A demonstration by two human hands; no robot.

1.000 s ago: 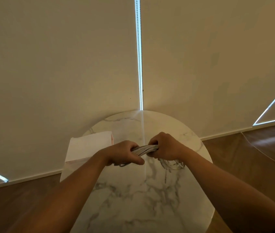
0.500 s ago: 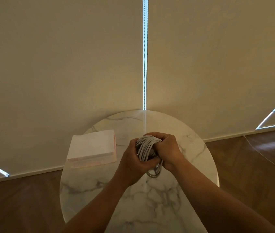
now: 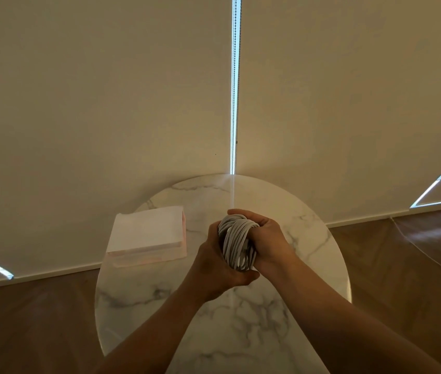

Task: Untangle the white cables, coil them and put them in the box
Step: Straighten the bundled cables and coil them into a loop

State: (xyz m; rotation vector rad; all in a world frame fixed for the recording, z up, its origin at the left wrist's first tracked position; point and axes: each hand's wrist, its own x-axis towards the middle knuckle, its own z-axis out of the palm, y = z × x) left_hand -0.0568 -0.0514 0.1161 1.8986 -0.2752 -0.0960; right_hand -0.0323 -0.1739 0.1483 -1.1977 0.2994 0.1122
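A bundle of white cables [image 3: 237, 242] is pressed into an upright wad above the middle of the round marble table [image 3: 222, 319]. My left hand [image 3: 214, 263] wraps it from the left and below. From the right, my right hand [image 3: 266, 238] clasps it, fingers curled over the top. Both hands are closed on the bundle. The white box [image 3: 148, 234] lies shut on the table's left edge, about a hand's width left of my hands.
Pale roller blinds hang right behind the table, with a bead chain [image 3: 235, 85] in the bright gap between them. Wooden floor [image 3: 403, 279] surrounds the table. A thin cord [image 3: 440, 271] trails over the floor at the right.
The cables were stretched sideways between my hands a second ago. My hands have since come together and squeezed them into a compact upright bundle.
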